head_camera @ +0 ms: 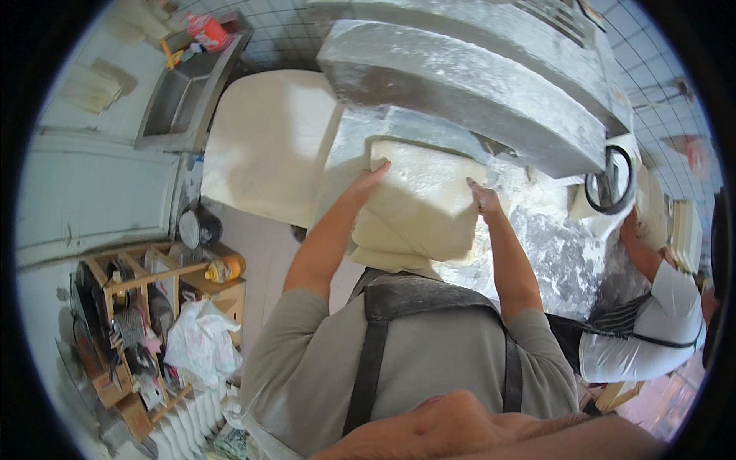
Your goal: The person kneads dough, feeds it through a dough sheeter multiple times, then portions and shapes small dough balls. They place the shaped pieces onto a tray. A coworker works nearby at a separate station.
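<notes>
A thick, folded sheet of pale dough (425,195) lies on the floured worktop in front of me, its near edge hanging close to my apron. My left hand (371,177) grips its far left edge, the thumb on top. At the right edge, my right hand (484,196) holds the dough with a floury thumb on top and the fingers around the side. Just beyond the dough stands a flour-dusted metal machine (460,86) with a black handwheel (609,179) at its right end. Loose flour (535,201) covers the worktop to the right.
A large pale board or sheet (270,144) extends left of the worktop. Farther left are a metal sink (175,103) and a wooden rack (149,276) with a white plastic bag (204,345). A co-worker (644,339) stands close on the right, an arm reaching past the handwheel.
</notes>
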Demonstrator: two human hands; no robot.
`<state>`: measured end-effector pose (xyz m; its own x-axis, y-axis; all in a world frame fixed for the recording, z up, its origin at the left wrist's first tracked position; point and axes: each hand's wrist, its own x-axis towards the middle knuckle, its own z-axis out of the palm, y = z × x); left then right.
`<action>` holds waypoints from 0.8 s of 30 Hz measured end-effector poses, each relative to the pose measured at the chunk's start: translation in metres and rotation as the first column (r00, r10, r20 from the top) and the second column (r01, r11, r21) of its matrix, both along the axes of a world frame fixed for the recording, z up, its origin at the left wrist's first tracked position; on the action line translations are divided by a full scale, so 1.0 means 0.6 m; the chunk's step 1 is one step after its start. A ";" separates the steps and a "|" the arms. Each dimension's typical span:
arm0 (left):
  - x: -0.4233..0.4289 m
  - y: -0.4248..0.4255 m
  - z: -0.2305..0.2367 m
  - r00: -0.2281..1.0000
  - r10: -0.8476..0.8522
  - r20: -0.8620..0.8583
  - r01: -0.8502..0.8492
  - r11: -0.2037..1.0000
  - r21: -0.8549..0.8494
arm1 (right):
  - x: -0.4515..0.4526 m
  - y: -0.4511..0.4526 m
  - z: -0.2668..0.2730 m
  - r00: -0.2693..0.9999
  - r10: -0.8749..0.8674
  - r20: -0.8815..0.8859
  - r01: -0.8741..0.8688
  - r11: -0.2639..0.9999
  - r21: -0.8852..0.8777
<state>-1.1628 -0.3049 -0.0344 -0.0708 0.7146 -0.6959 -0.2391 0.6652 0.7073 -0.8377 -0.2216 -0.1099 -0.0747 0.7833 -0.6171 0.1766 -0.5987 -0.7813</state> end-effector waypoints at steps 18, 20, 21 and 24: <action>0.094 -0.166 0.207 0.889 -0.063 -0.453 0.404 0.573 0.713 | -0.032 0.066 0.247 0.427 -0.384 -0.819 0.599 0.798 -0.061; 0.150 -0.136 0.174 0.619 -0.085 -0.781 0.733 0.418 0.536 | -0.040 0.066 0.253 0.317 -0.384 -0.867 0.699 0.713 -0.061; 0.174 -0.120 0.153 0.528 -0.080 -0.846 0.806 0.360 0.469 | -0.050 0.062 0.259 0.484 -0.375 -0.791 0.619 0.786 0.006; 0.202 -0.095 0.089 0.515 -0.394 -0.761 0.849 0.360 0.388 | -0.085 0.034 0.283 0.778 -0.060 -0.625 0.219 0.959 0.180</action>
